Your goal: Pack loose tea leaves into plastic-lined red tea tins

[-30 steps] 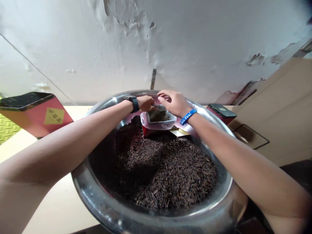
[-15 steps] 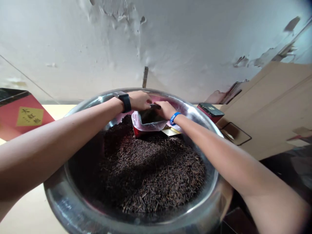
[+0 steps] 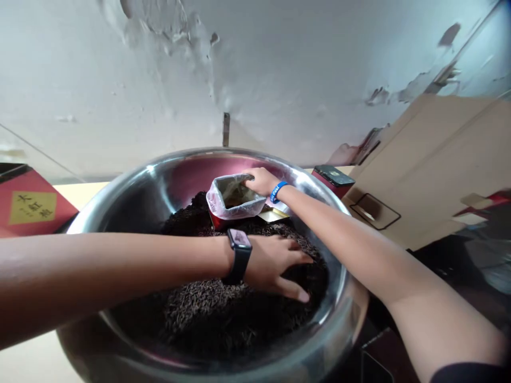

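A large steel bowl (image 3: pixel 98 223) holds a heap of dark, dry tea leaves (image 3: pixel 203 303). Toward its far side a red tin (image 3: pixel 221 223) sits on the leaves, lined with a clear plastic bag (image 3: pixel 217 205) folded out over its rim. My right hand (image 3: pixel 261 181), with a blue wristband, grips the far right of the bag-covered rim. My left hand (image 3: pixel 277 260), wearing a black watch, stretches over the leaves with fingers spread, nearer to me than the tin. Whether its fingertips touch the leaves is hard to tell. Beside the tin lies a gold-coloured lid (image 3: pixel 273 215).
To the left stands a red box with a yellow label (image 3: pixel 32 207). Behind the bowl on the right is a dark-topped red tin (image 3: pixel 334 178). A peeling wall (image 3: pixel 279 80) rises behind, and a beige panel (image 3: pixel 419 159) stands at right.
My left hand has left the bag's mouth and moved toward me and right, over the leaves, its fingers now spread. The bag's mouth is wider; my right hand stays at its rim.
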`<state>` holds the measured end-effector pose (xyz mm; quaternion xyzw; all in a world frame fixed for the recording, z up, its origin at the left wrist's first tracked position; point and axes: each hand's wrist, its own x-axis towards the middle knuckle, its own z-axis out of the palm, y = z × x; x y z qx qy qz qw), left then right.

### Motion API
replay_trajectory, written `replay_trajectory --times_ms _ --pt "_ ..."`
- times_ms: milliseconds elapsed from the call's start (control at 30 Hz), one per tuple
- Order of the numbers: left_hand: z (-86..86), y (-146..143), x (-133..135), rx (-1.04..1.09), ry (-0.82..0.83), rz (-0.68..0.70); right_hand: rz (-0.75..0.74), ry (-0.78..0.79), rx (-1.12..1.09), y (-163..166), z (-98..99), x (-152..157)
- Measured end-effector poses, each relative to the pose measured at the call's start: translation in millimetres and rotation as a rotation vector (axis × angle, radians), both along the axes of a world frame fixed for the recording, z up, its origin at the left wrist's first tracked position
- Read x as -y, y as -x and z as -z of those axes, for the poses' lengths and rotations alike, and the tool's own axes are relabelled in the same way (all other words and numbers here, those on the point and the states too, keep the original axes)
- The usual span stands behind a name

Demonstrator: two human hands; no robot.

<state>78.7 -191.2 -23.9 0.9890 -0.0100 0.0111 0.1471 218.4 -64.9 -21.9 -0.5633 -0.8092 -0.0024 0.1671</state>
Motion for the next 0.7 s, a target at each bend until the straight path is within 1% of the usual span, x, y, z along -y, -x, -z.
replay_trajectory --times_ms 67,133,233,367,467,567,700 --pt "14.2 3.7 11.5 -0.033 0.033 -0.014 -0.054 -0.044 -0.005 0.4 -1.6 0.1" --pt "20.0 8.1 20.5 -0.005 0.020 -0.042 -0.085 -0.067 -0.018 0.9 -3.0 0.7" --pt "20.0 9.1 27.7 0.042 -0.035 -0.075 -0.106 -0.037 -0.033 0.6 -4.3 1.4" --pt "19.9 0.7 30.7 0.031 -0.100 -0.099 -0.104 -0.003 0.015 -0.6 -4.4 1.5" --pt "22.5 -3.7 30.8 0.031 -0.065 -0.131 -0.103 0.010 0.019 -0.2 -4.9 1.9" --pt "23.0 -4.3 28.8 0.038 -0.021 -0.097 -0.126 0.032 -0.007 0.9 -6.1 3.2" --pt "19.3 -3.6 21.9 0.022 -0.056 0.007 -0.139 0.047 -0.021 2.6 -8.2 5.1"
